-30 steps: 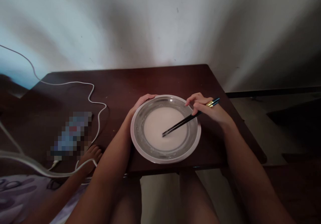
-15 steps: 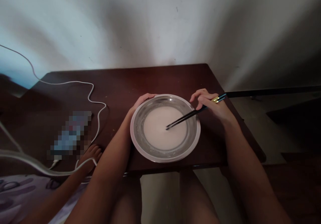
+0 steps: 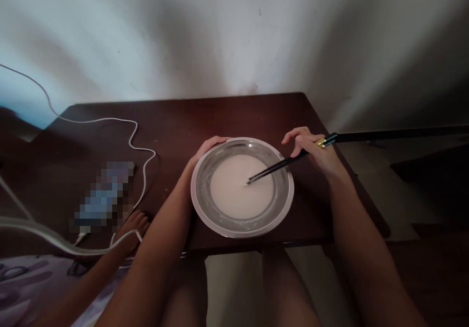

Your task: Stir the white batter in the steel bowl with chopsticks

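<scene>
A shallow metal bowl (image 3: 205, 180) with a white rim sits on the dark wooden table (image 3: 205, 117), holding a pale milky liquid (image 3: 234, 190). My left hand (image 3: 205, 149) curls over the bowl's far left rim and grips it. My right hand (image 3: 311, 150) is to the right of the bowl, closed around a pair of black chopsticks (image 3: 278, 167) with blue and gold ends. Their tips dip into the liquid near its middle right.
A white cable (image 3: 135, 144) snakes across the table's left side beside a blurred-out object (image 3: 104, 195). Another person's hand (image 3: 134, 224) rests at the table's front left edge. A pale wall rises behind the table. Floor lies to the right.
My right hand has moved back and to the right with the chopsticks, and their tips have swept from the liquid's front middle toward its right. My left hand has stayed on the rim.
</scene>
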`<state>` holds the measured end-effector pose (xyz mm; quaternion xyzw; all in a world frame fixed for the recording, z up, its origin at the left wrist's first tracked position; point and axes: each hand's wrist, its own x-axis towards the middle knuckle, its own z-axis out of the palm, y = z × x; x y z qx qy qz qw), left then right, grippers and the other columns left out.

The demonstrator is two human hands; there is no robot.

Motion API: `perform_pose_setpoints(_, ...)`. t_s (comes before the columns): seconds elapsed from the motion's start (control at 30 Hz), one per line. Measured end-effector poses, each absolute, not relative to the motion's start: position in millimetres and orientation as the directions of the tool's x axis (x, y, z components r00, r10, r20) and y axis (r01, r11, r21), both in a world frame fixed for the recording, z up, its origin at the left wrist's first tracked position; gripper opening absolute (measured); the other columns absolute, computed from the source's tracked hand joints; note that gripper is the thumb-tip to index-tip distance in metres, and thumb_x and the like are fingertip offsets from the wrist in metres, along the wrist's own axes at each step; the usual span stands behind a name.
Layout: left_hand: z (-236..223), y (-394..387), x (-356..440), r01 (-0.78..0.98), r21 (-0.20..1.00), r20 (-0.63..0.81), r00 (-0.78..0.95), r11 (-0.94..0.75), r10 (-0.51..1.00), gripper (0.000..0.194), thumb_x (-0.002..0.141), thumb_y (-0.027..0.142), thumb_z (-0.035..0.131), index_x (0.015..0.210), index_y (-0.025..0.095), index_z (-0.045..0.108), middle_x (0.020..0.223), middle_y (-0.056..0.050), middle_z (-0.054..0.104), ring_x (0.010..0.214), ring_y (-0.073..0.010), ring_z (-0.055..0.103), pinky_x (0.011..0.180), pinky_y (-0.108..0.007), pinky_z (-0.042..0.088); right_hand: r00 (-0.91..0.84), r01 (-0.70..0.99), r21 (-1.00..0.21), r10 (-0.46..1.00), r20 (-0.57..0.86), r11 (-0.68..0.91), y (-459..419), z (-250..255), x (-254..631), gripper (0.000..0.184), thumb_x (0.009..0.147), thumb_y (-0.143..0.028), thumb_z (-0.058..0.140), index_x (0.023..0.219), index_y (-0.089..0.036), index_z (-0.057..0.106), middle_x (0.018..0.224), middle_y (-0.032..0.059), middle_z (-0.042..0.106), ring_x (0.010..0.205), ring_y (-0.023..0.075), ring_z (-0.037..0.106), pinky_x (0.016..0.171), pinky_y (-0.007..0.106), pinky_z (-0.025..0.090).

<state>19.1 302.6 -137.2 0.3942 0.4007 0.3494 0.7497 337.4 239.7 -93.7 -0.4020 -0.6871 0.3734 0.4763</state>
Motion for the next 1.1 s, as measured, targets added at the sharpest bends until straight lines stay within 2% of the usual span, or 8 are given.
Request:
perform_pose_setpoints(0.17, -139.0, 303.8, 17.3, -0.212, 0.874, -0.31, 0.449, 0.437, 0.838, 0.034, 0.084, 0.032, 0.065, 0.11, 0.018, 0.081, 0.082, -0.003, 0.081, 0.083, -0.025, 0.077, 0.082, -0.031, 0.058, -0.411, 0.246, -0.908, 0.885, 0.219, 0.34, 234.6, -92.8, 323.3, 0.032, 0.093, -0.042, 0.07, 0.065, -0.03, 0.08, 0.106, 0.0056, 0.079, 0.119, 0.0311, 0.063, 0.109, 0.052, 0.044)
perform_pose_setpoints(0.3, -140.8, 304.3, 16.7, -0.226, 0.877, -0.286, 0.463, 0.424, 0.839, 0.026, 0.082, 0.034, 0.066, 0.098, 0.019, 0.082, 0.079, -0.003, 0.081, 0.084, -0.0269, 0.077, 0.082, -0.032, 0.058, -0.413, 0.31, -0.863, 0.874, 0.256, 0.399, 238.3, -97.5, 317.1, 0.025, 0.092, -0.04, 0.07, 0.072, -0.031, 0.083, 0.104, 0.0056, 0.078, 0.119, 0.0319, 0.062, 0.111, 0.054, 0.042)
perform_pose_setpoints(0.47, -144.0, 305.4, 16.3, -0.224, 0.885, -0.266, 0.475, 0.407, 0.839, 0.027, 0.083, 0.034, 0.066, 0.099, 0.019, 0.082, 0.081, -0.004, 0.081, 0.087, -0.0271, 0.076, 0.083, -0.032, 0.057, -0.206, 0.279, -0.859, 0.901, 0.383, 0.429, 243.0, -97.2, 333.3, 0.04, 0.096, -0.05, 0.068, 0.063, -0.03, 0.08, 0.098, 0.0065, 0.078, 0.112, 0.0313, 0.061, 0.11, 0.053, 0.04)
perform_pose_setpoints(0.6, -142.8, 305.7, 16.3, -0.248, 0.872, -0.266, 0.48, 0.421, 0.836, 0.032, 0.081, 0.033, 0.066, 0.104, 0.016, 0.08, 0.078, -0.004, 0.079, 0.082, -0.0262, 0.076, 0.083, -0.033, 0.057, -0.281, 0.166, -0.89, 0.885, 0.37, 0.425, 239.7, -93.1, 336.6, 0.051, 0.098, -0.054, 0.065, 0.056, -0.029, 0.076, 0.092, 0.0071, 0.077, 0.108, 0.0305, 0.061, 0.106, 0.051, 0.042)
perform_pose_setpoints(0.73, -139.5, 305.0, 15.5, -0.236, 0.877, -0.264, 0.492, 0.419, 0.83, 0.022, 0.081, 0.033, 0.068, 0.093, 0.021, 0.081, 0.077, -0.002, 0.079, 0.076, -0.0238, 0.074, 0.082, -0.033, 0.057, -0.438, 0.241, -0.877, 0.853, 0.283, 0.415, 234.8, -93.0, 322.5, 0.035, 0.097, -0.042, 0.068, 0.068, -0.029, 0.082, 0.103, 0.0069, 0.078, 0.113, 0.03, 0.061, 0.106, 0.051, 0.044)
perform_pose_setpoints(0.83, -138.3, 304.8, 14.6, -0.236, 0.881, -0.247, 0.508, 0.41, 0.825, 0.018, 0.078, 0.035, 0.07, 0.083, 0.02, 0.08, 0.078, -0.003, 0.08, 0.077, -0.0238, 0.073, 0.08, -0.032, 0.057, -0.423, 0.309, -0.851, 0.863, 0.276, 0.424, 234.8, -95.8, 317.7, 0.027, 0.095, -0.038, 0.069, 0.074, -0.029, 0.083, 0.105, 0.0067, 0.078, 0.114, 0.0302, 0.06, 0.107, 0.051, 0.043)
perform_pose_setpoints(0.97, -136.3, 303.5, 13.6, -0.234, 0.891, -0.223, 0.522, 0.39, 0.823, 0.022, 0.077, 0.035, 0.071, 0.084, 0.016, 0.079, 0.084, -0.005, 0.081, 0.084, -0.0239, 0.074, 0.084, -0.031, 0.056, -0.278, 0.27, -0.853, 0.884, 0.375, 0.447, 239.8, -98.5, 330.0, 0.037, 0.099, -0.044, 0.066, 0.068, -0.03, 0.082, 0.103, 0.0068, 0.078, 0.114, 0.0304, 0.059, 0.108, 0.051, 0.04)
perform_pose_setpoints(1.1, -134.3, 302.4, 13.5, -0.224, 0.892, -0.231, 0.517, 0.391, 0.824, 0.019, 0.081, 0.033, 0.067, 0.083, 0.019, 0.079, 0.081, -0.004, 0.08, 0.085, -0.0239, 0.075, 0.086, -0.031, 0.055, -0.297, 0.13, -0.888, 0.872, 0.39, 0.441, 241.5, -97.4, 337.7, 0.051, 0.101, -0.053, 0.062, 0.058, -0.03, 0.078, 0.094, 0.0063, 0.078, 0.109, 0.0296, 0.058, 0.106, 0.049, 0.04)
